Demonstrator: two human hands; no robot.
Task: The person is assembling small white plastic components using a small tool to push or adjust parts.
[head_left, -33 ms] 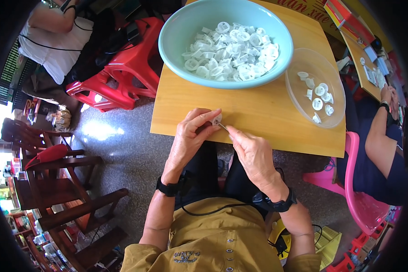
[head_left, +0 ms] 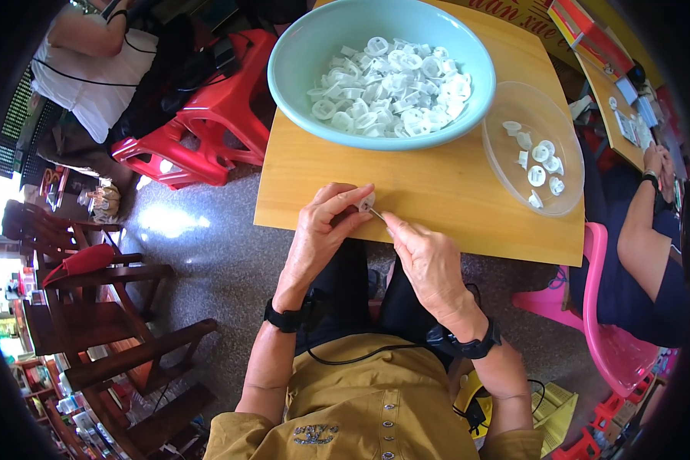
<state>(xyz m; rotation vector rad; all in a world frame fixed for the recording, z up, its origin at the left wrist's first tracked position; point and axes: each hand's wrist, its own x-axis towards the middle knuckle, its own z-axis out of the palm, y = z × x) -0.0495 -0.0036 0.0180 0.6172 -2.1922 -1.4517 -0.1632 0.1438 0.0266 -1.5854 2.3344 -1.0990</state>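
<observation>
Over the table's near edge, my left hand [head_left: 326, 221] pinches a small round white plastic piece [head_left: 366, 202] between thumb and fingers. My right hand [head_left: 429, 264] grips a thin metal tool [head_left: 378, 215] whose tip meets that piece; its handle is hidden in my fingers, so its exact kind cannot be made out. Beyond my hands a light-blue basin [head_left: 284, 84] holds a heap of similar white plastic pieces [head_left: 395, 88]. To the right, a clear shallow plastic bowl [head_left: 506, 180] contains several more of them.
The wooden table [head_left: 314, 172] ends just at my hands. Red plastic stools [head_left: 222, 115] stand at the left, wooden chairs [head_left: 92, 322] lower left. A pink chair [head_left: 598, 330] with a seated person [head_left: 640, 238] is on the right; another person [head_left: 92, 69] is far left.
</observation>
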